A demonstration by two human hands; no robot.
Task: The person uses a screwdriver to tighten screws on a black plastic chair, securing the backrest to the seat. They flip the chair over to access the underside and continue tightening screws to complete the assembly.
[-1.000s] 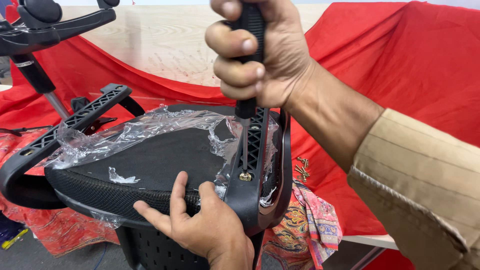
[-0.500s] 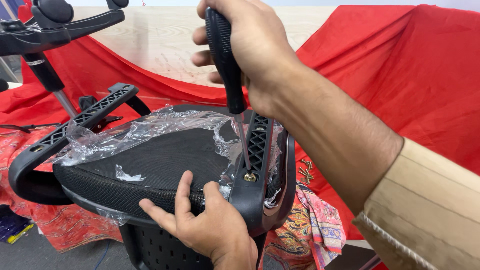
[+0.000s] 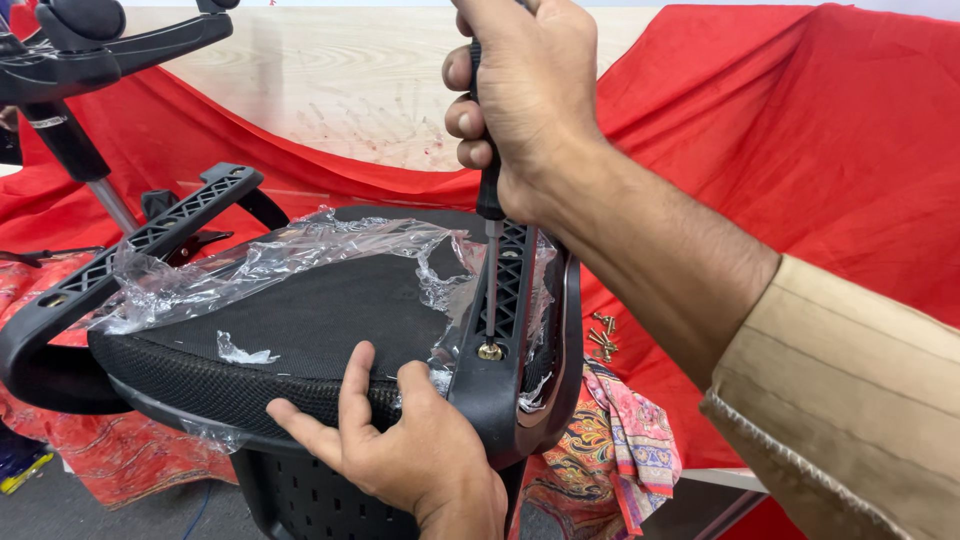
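A black mesh chair seat lies tilted in front of me, with torn clear plastic wrap over it. My left hand presses the seat's front edge beside the black armrest bracket. My right hand grips a black-handled screwdriver held upright. Its shaft runs down the bracket to a brass screw at the bracket's lower hole. A second armrest sticks out on the seat's left side.
A red cloth covers a wooden table behind the seat. Several loose brass screws lie on the cloth right of the bracket. A patterned cloth hangs below. A black chair base stands at the upper left.
My right hand has turned around the screwdriver handle and shifted its grip, while the tip stays on the screw. My left hand keeps holding the seat edge.
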